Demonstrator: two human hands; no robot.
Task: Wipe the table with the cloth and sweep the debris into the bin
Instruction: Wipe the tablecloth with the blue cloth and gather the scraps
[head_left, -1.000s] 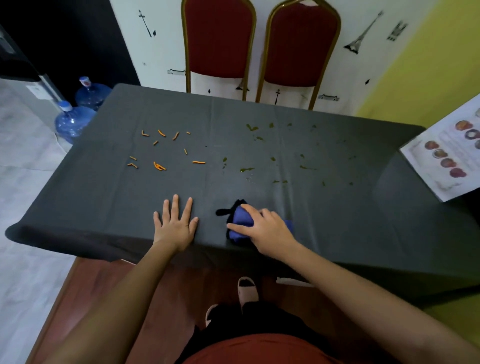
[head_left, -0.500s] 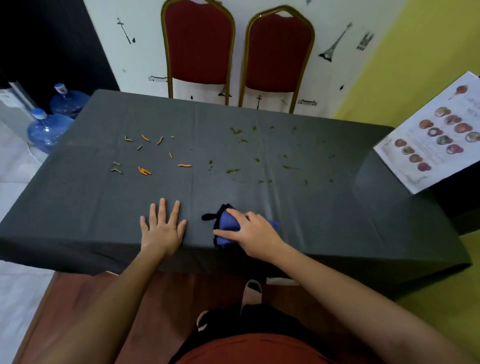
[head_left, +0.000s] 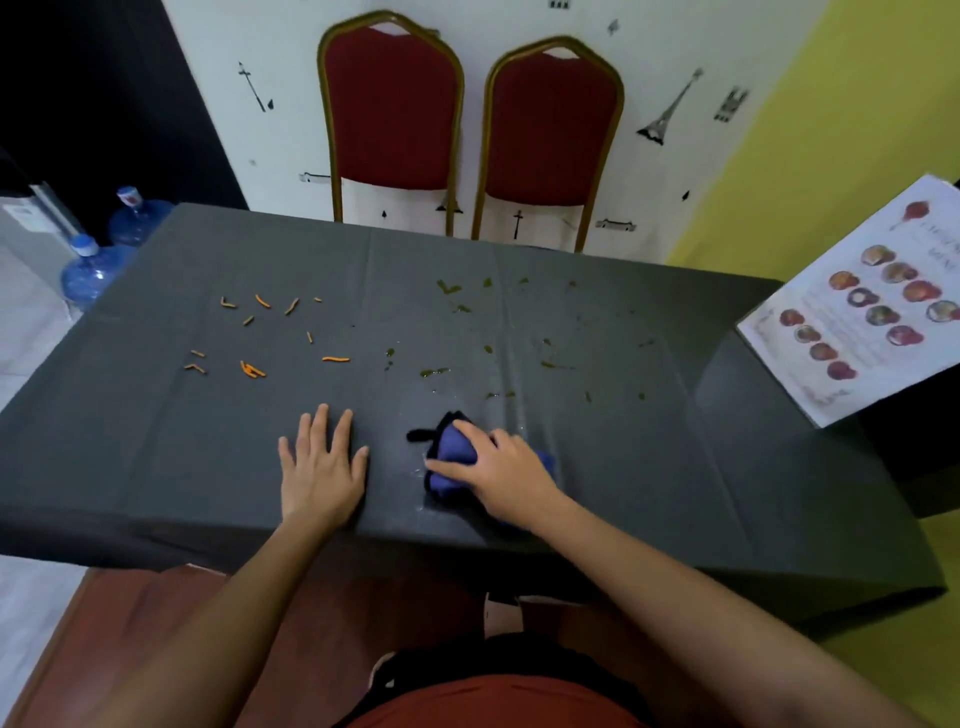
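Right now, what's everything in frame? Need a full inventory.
table: 1, dark grey covering, fills the middle of the view
cloth: 1, blue with black edge, bunched near the table's near edge
orange bits: about ten, orange, scattered on the table's left half
green bits: many small, green, scattered centre to right
chairs: 2, red with gold frames, side by side behind the far edge
water bottles: 2, blue, on the floor at far left
printed sheet: 1, white with round pictures, at the right, off the table's end
left hand: 1, flat on the table, fingers spread
right hand: 1, grips the cloth
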